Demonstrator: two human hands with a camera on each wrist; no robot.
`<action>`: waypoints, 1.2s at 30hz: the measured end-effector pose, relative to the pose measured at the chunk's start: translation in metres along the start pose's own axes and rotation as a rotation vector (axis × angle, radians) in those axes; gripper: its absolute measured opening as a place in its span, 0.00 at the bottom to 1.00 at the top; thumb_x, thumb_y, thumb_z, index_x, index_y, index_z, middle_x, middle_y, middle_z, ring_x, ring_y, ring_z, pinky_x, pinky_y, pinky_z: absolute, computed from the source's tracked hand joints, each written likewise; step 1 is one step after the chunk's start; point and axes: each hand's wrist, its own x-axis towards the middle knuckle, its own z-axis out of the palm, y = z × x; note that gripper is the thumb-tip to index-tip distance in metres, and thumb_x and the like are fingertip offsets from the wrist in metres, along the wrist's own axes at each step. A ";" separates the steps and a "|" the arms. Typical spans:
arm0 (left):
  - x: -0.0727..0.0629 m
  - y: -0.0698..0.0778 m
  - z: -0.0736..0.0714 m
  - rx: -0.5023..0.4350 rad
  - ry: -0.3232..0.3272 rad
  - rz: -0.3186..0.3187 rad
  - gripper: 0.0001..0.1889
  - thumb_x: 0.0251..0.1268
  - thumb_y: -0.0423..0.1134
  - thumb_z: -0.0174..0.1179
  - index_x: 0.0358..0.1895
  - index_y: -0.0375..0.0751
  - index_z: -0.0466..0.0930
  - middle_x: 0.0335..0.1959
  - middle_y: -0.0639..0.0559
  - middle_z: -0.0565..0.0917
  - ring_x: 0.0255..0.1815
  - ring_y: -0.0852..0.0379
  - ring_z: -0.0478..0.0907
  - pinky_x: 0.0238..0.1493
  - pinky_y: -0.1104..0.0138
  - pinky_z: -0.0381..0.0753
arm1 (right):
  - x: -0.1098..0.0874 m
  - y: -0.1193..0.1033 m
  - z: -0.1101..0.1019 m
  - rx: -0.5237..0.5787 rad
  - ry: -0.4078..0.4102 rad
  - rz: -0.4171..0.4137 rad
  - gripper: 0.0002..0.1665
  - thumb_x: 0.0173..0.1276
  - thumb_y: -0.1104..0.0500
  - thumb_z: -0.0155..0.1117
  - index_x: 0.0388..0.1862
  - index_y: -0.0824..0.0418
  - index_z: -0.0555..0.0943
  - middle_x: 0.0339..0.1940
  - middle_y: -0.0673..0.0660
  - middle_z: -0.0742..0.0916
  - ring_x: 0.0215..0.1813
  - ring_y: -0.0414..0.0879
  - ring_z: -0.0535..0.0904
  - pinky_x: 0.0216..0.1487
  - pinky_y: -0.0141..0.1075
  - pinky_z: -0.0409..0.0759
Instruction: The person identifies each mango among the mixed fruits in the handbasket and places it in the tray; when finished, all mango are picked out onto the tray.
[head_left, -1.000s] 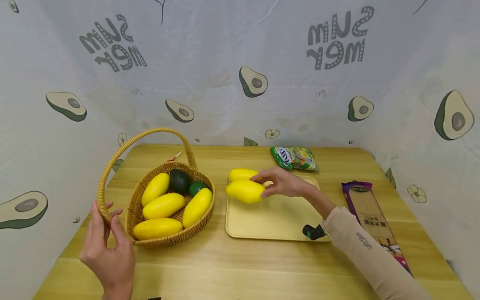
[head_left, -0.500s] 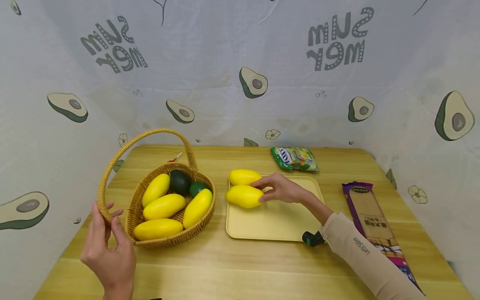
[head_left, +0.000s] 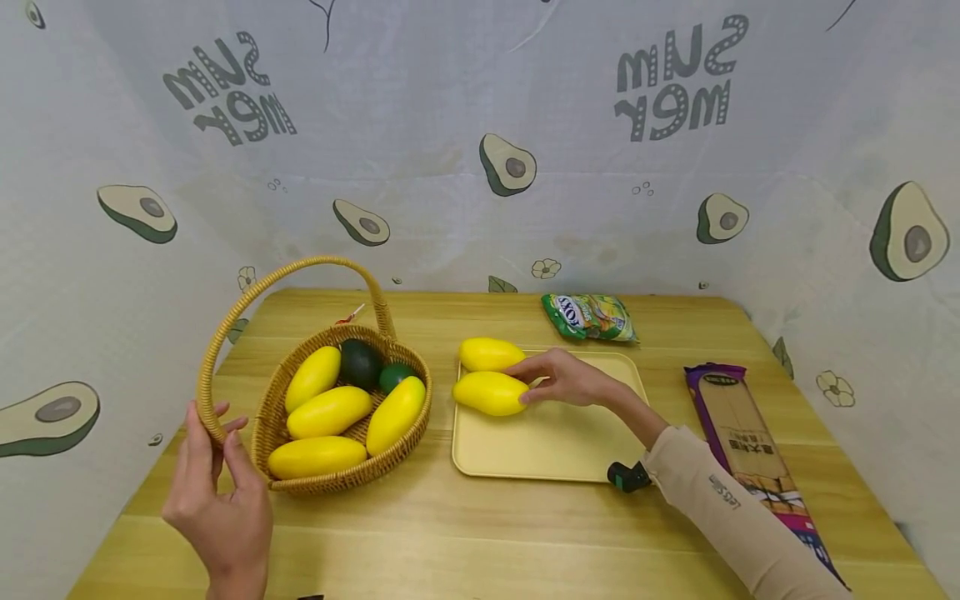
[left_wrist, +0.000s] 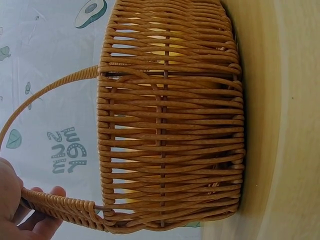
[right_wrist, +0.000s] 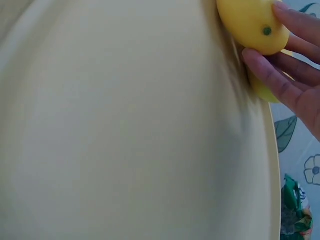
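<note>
My left hand point(head_left: 221, 500) grips the handle point(left_wrist: 55, 202) of a woven wicker basket point(head_left: 258, 450) at its lower left end. Inside lie several yellow mangoes point(head_left: 330, 412) and two dark green fruits point(head_left: 360, 363). Over at the tray, my right hand point(head_left: 566, 377) holds the right end of a yellow mango point(head_left: 487, 393) between thumb and fingers. That mango lies on the left part of the cream tray point(head_left: 540, 454), just in front of a second mango point(head_left: 487, 354). In the right wrist view, the held mango's stem end point(right_wrist: 267, 31) faces the camera.
A green Fox's candy bag point(head_left: 590, 317) lies behind the tray, and a long purple-edged package point(head_left: 750, 450) to its right. A black angled piece point(head_left: 628, 477) is by the tray's front right corner. A small red-and-white item point(head_left: 350, 314) sits behind the basket.
My right hand has come slightly down and toward me with the mango, which now rests lower on the tray and overlaps the mango behind it less. The left hand stays on the handle.
</note>
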 end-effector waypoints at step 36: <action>-0.002 -0.007 -0.002 -0.024 -0.025 -0.006 0.27 0.72 0.14 0.57 0.73 0.29 0.78 0.53 0.25 0.87 0.50 0.77 0.83 0.56 0.85 0.80 | -0.007 -0.003 0.002 0.010 -0.010 0.016 0.32 0.71 0.67 0.76 0.71 0.78 0.78 0.66 0.73 0.85 0.62 0.67 0.85 0.63 0.52 0.89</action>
